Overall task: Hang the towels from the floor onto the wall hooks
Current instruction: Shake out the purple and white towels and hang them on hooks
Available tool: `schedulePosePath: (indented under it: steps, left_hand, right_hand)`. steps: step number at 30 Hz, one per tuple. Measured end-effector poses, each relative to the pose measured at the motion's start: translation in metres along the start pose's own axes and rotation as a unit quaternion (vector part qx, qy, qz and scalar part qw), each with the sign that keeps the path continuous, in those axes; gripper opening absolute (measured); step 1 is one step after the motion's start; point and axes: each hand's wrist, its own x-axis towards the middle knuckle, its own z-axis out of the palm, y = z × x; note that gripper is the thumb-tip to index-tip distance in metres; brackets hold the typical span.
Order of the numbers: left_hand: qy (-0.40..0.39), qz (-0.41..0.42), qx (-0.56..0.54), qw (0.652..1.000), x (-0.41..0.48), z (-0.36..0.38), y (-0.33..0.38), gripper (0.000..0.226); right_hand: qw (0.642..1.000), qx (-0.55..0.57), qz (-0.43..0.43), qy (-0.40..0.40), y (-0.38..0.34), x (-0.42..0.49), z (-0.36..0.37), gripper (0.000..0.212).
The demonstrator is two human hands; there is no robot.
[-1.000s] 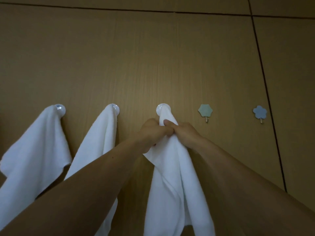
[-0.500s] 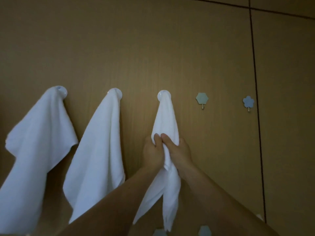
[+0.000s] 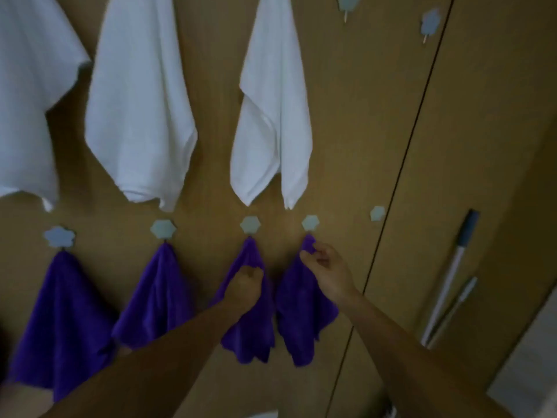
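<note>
Three white towels hang in the upper row; the right one [image 3: 271,122] drapes free of both hands. Below them several purple towels hang from small flower and hexagon hooks. My right hand [image 3: 327,271] pinches the top of the rightmost purple towel [image 3: 301,315] just under its hexagon hook [image 3: 310,222]. My left hand [image 3: 244,286] is curled against the third purple towel [image 3: 250,333], which hangs from another hexagon hook [image 3: 250,224]. Whether it grips the cloth is unclear. One hexagon hook [image 3: 377,213] at the right of the lower row is bare.
Two bare hooks, a green one [image 3: 346,3] and a blue flower hook [image 3: 430,22], sit at the upper right. A long-handled tool [image 3: 449,282] leans on the wooden panel wall at the right. A dark vertical seam [image 3: 391,206] splits the panels.
Both hands let go of the white towel on the third hook and dropped to the lower row. The view tilted down, bringing the purple towels into sight.
</note>
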Motion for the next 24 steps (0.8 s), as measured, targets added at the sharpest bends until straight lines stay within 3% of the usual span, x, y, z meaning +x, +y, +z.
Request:
schedulePosePath:
  steps: [3, 8, 12, 16, 24]
  left_hand:
    - [-0.075, 0.073, 0.123, 0.987, -0.026, 0.037, -0.023, 0.034]
    - [-0.159, 0.175, 0.290, 0.927, -0.068, 0.099, -0.037, 0.048]
    - [-0.245, 0.231, 0.337, 0.879, -0.098, 0.139, -0.044, 0.053]
    - [-0.338, 0.286, 0.338, 0.830, -0.129, 0.161, -0.050, 0.045]
    - [-0.513, 0.409, 0.336, 0.676, -0.240, 0.184, -0.094, 0.048]
  right_hand:
    - [0.998, -0.054, 0.029, -0.009, 0.037, -0.031, -0.020, 0.052]
    - [0.984, -0.143, 0.100, 0.027, 0.094, -0.105, -0.042, 0.048]
    - [0.958, -0.210, 0.192, 0.038, 0.122, -0.160, -0.066, 0.053]
    - [0.924, -0.248, 0.268, 0.110, 0.132, -0.227, -0.083, 0.043]
    - [0.833, -0.206, 0.465, 0.217, 0.129, -0.417, -0.030, 0.040]
